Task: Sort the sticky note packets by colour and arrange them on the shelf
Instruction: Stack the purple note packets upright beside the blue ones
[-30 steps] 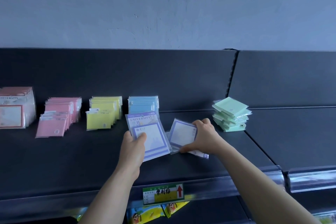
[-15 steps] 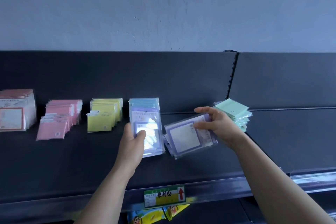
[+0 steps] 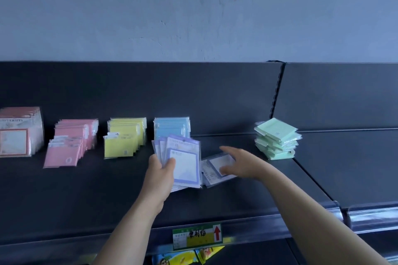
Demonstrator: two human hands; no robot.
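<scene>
— Where are the purple packets [image 3: 183, 162]?
— Fanned out upright in the left hand [image 3: 160, 174], which grips them by the lower edge, thumb across the front one. The loose purple packets [image 3: 212, 173] lie flat on the shelf [image 3: 86, 196], just to their right.
— And the right hand [image 3: 239, 163]?
— Open, fingers stretched out over the loose ones. It's blurred, so I can't tell whether it touches them.
— The other colours?
— The blue packets [image 3: 171, 127] stand right behind the fan, then the yellow packets [image 3: 123, 140], pink packets [image 3: 71, 146] and red-bordered packets [image 3: 18, 133] going left. The green pile [image 3: 276, 139] sits well to the right. A price label [image 3: 197, 236] hangs on the shelf's front edge.
</scene>
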